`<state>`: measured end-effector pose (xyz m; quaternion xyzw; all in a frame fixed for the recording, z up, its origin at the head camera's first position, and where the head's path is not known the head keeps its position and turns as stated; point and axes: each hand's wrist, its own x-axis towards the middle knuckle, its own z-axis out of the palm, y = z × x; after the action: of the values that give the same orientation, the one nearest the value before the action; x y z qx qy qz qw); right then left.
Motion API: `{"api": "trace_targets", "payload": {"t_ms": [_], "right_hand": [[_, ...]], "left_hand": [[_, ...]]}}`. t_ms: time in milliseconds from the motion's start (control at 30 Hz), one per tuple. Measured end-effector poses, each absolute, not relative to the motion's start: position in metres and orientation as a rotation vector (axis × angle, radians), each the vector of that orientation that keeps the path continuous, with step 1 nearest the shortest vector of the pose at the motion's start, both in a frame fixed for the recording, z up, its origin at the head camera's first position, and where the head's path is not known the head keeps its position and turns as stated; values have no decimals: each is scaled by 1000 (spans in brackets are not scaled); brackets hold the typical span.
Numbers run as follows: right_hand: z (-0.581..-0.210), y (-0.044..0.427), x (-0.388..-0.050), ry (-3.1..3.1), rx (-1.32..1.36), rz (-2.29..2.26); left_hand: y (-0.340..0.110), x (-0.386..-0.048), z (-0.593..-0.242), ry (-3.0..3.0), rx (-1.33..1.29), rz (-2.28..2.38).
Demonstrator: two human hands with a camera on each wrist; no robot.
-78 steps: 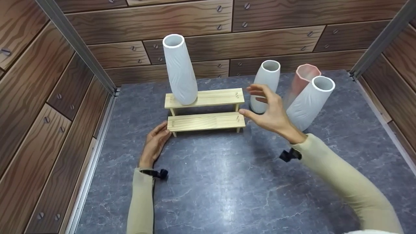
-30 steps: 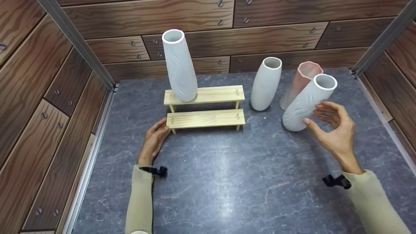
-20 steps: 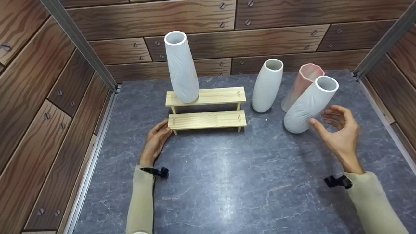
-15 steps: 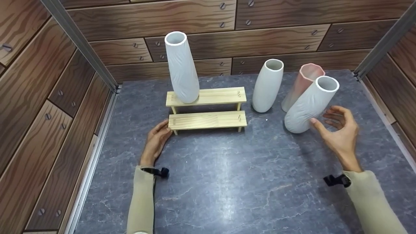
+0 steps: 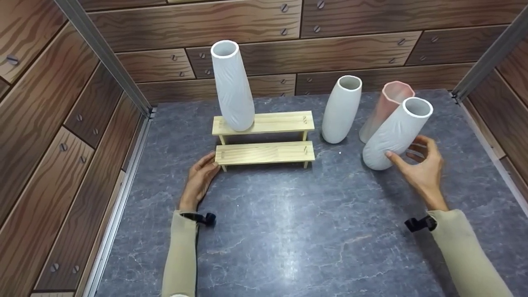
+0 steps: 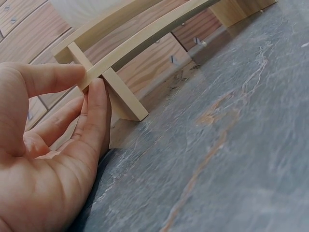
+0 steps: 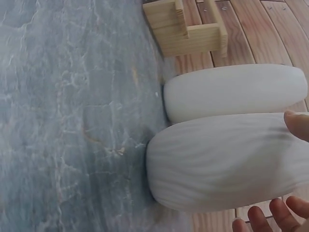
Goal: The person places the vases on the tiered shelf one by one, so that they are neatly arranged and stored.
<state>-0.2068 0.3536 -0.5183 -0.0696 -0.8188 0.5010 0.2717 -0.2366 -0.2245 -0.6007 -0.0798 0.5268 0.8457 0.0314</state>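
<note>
"What's the left hand doing?"
"Pinching the wooden stand at the left end of its lower step."
"And the right hand?"
"Half spread, thumb and fingers curved about the textured white vase; whether they grip it, I can't tell."
"Where's that vase?"
"On the worktop, right of the stand, in front of the pink vase."

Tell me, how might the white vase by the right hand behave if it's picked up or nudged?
The white vase is probably stiff and breakable, since its smooth, thick-rimmed wall looks like ceramic. It might tip if nudged high up, being tall with a rounded-in base. The shallow ridges on its surface may make it slightly less slippery.
</note>
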Motion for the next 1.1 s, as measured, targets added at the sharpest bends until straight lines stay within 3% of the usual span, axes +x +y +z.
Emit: {"api": "trace_targets", "payload": {"t_ms": [533,1100], "right_hand": [[-543,357,-226,-2347,-199,1346],[-542,355,-229,-2284,-165,1317]], "left_hand": [[-225,-238,-601,1652,-221,2590],[-224,-237,-602,1636,-224,2614]]}}
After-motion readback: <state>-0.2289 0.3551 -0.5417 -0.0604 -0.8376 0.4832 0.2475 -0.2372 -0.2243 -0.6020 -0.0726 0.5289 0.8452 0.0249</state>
